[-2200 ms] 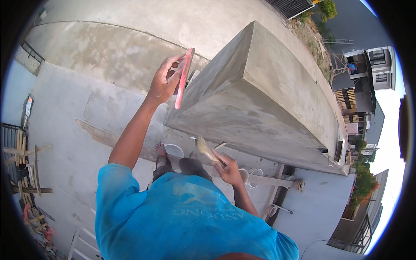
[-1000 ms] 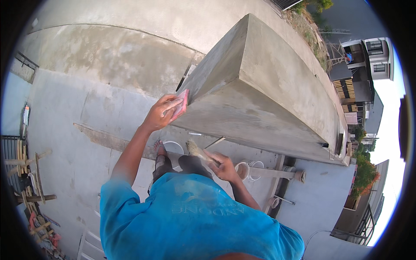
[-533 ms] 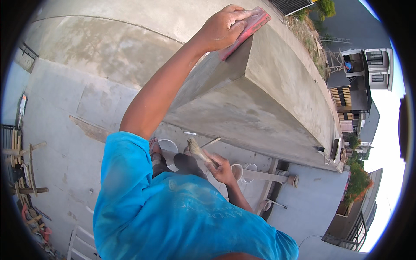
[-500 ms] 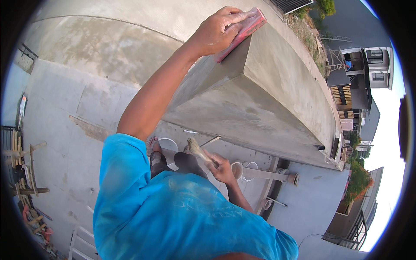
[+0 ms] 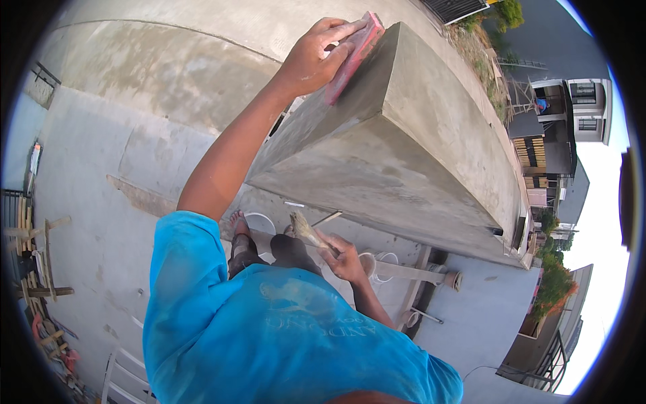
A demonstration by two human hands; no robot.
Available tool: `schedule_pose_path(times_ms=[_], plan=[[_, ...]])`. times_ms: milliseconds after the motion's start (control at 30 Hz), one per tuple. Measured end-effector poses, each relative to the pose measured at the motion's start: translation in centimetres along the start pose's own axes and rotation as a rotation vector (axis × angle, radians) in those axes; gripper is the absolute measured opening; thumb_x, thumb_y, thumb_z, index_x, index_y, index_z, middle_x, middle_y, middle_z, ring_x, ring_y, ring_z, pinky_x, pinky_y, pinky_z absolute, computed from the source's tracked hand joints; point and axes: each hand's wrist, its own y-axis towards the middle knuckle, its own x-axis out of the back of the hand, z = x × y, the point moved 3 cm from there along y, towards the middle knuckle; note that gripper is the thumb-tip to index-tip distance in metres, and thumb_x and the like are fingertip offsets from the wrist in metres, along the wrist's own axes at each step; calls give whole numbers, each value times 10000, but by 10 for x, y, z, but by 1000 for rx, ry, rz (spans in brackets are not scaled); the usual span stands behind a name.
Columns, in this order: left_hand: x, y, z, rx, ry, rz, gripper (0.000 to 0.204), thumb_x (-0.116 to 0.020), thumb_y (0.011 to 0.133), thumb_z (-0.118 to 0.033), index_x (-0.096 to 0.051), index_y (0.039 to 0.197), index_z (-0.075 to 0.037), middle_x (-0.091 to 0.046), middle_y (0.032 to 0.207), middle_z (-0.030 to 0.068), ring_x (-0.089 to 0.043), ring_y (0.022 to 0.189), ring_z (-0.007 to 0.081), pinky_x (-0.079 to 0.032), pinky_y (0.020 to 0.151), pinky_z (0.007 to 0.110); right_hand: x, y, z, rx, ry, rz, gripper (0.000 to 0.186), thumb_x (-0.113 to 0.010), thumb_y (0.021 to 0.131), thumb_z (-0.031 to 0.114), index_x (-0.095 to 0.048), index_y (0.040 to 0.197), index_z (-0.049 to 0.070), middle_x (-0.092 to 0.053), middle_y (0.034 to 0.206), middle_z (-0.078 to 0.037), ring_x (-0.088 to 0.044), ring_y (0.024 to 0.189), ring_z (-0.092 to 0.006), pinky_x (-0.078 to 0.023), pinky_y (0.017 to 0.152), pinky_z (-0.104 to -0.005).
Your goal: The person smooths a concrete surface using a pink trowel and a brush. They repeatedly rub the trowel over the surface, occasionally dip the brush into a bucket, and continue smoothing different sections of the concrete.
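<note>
My left hand (image 5: 315, 56) is closed around the back of a red plastering float (image 5: 355, 59). The float is held against the left face of a grey cement-rendered wall (image 5: 431, 121), a little in from its vertical corner edge. My left arm is stretched up and forward. Lower down, in front of my body, my right hand (image 5: 344, 260) grips a paint brush (image 5: 306, 230) by its handle. Its pale, dirty bristles point up and to the left, apart from the wall.
A white bucket (image 5: 259, 223) stands by my bare feet. More buckets (image 5: 387, 267) and a plank (image 5: 420, 273) are right of my right hand. Scrap wood (image 5: 44, 283) lies at far left, a white metal frame (image 5: 128, 377) below. Houses (image 5: 572, 108) rise beyond the wall.
My left hand and the float have moved left and slightly down, away from the wall's corner edge. My right hand with the brush has stayed nearly in place.
</note>
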Motion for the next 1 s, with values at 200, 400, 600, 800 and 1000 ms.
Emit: schedule_pose_path(times_ms=[200, 400, 600, 800, 1000], plan=[[-14, 7, -26, -189, 24, 69, 476, -483, 960, 16, -608, 1402, -108, -565, 1330, 71, -582, 1193, 215, -471, 1036, 367, -6, -9, -7, 6, 32, -42, 498, -712, 924, 117, -609, 1410, 158, -701, 996, -132, -658, 878, -217, -509, 868, -343], [-7, -131, 7, -118, -179, 72, 579, -481, 833, 172, -702, 1290, -107, -570, 1340, 117, -584, 1221, 283, -485, 1035, 367, -9, -1, -9, 9, -7, 27, 506, -710, 924, 110, -613, 1410, 208, -713, 1089, -138, -672, 945, -224, -509, 903, -328], [18, -166, 71, 122, -2, 46, 500, -494, 897, 130, -673, 1314, -80, -570, 1343, 117, -573, 1239, 267, -461, 1064, 366, 0, 2, 2, 41, 8, -23, 512, -713, 920, 95, -608, 1414, 176, -696, 1002, -117, -658, 890, -210, -505, 868, -314], [-3, 8, -19, -92, 31, 9, 433, -490, 1011, -23, -583, 1426, -105, -532, 1396, 100, -566, 1243, 223, -449, 1043, 346, -5, -3, -7, 8, -38, 14, 508, -715, 921, 103, -605, 1415, 150, -669, 930, -100, -629, 840, -191, -498, 844, -316], [-8, -55, -5, -295, -10, 67, 431, -541, 1007, -11, -586, 1423, -112, -533, 1388, 92, -570, 1232, 222, -457, 1027, 345, -12, -7, -12, 42, 16, 0, 529, -700, 897, 14, -612, 1404, 137, -675, 966, -84, -601, 859, -152, -488, 828, -278]])
